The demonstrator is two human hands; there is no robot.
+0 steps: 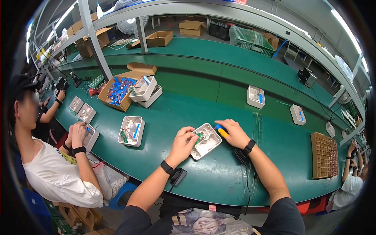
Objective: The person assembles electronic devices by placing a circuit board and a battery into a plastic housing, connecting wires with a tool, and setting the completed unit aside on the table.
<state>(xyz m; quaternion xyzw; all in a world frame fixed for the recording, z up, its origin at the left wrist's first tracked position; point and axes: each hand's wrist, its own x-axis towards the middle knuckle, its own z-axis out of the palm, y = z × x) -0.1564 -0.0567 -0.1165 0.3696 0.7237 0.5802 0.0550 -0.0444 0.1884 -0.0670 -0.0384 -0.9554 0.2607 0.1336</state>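
In front of me on the bench lies an open white plastic case (206, 147), set at a slant, with thin wires inside. My left hand (182, 145) reaches over its left wall, fingers and thumb closed at a small green circuit board (199, 137). Much of that board is hidden by the fingers. At the case's upper right, my right hand (235, 135) is wrapped round a hand tool with a blue-and-yellow handle (223, 132). The tool's tip cannot be made out.
Another white case (131, 131) with a board and blue part stands to the left. Farther back are stacked cases (145, 89) and a carton (126, 105) of blue wired parts. A divided cardboard tray (319, 156) lies right. A co-worker (58, 168) sits left.
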